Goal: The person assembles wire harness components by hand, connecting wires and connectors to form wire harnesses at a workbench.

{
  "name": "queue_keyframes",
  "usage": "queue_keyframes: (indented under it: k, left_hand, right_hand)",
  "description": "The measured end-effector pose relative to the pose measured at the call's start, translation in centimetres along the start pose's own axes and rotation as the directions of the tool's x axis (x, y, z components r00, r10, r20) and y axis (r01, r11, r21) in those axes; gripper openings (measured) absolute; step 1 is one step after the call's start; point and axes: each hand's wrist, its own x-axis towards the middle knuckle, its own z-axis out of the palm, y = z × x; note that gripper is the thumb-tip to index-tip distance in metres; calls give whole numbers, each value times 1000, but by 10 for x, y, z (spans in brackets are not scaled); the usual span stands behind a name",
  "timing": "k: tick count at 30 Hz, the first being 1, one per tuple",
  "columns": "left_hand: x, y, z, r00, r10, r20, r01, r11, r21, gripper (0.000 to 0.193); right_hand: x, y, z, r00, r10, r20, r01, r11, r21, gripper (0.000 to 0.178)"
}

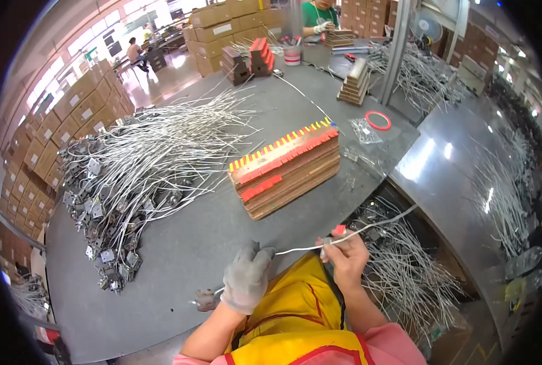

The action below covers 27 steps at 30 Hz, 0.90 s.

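My left hand (pixel 246 278), in a grey glove, is closed around a white cable (pixel 301 249). Beside that wrist, a small metal part (pixel 205 299) lies on the table at the cable's near end. My right hand (pixel 348 258) pinches the same cable farther along, with a grey covering on one fingertip. A small red tag (pixel 340 229) sticks up at its fingers; whether it touches the cable is unclear. Past this hand the cable runs up to the right. In front stands a stack of wooden boards (pixel 295 176), its top edges lined with red and yellow tape pieces.
Many white cables with metal parts (pixel 155 146) are heaped on the grey table (pixel 161 267) at left. A red tape ring (pixel 378 120) and a plastic bag (pixel 363 131) lie at right. More cables (pixel 404 274) sit below the table's right edge. A person (pixel 318 18) works across the table.
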Motion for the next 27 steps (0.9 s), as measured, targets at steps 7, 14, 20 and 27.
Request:
queue_keyframes:
  k: [7, 14, 20, 27]
  left_hand:
    - [6, 2, -23, 943, 102, 316, 46, 903, -428, 21]
    - [4, -4, -28, 920, 113, 376, 92, 868, -487, 23]
    - [24, 18, -44, 808, 16, 589, 430, 668, -607, 27]
    - [4, 12, -5, 771, 479, 421, -22, 680, -733, 19]
  right_hand:
    - [14, -21, -2, 996, -18, 83, -3, 969, 248, 22]
    - [5, -37, 10, 951, -303, 57, 307, 950, -66, 27]
    - [7, -46, -5, 717, -688, 110, 664, 627, -409, 10]
    - [9, -74, -12, 763, -470, 444, 466, 876, 126, 11]
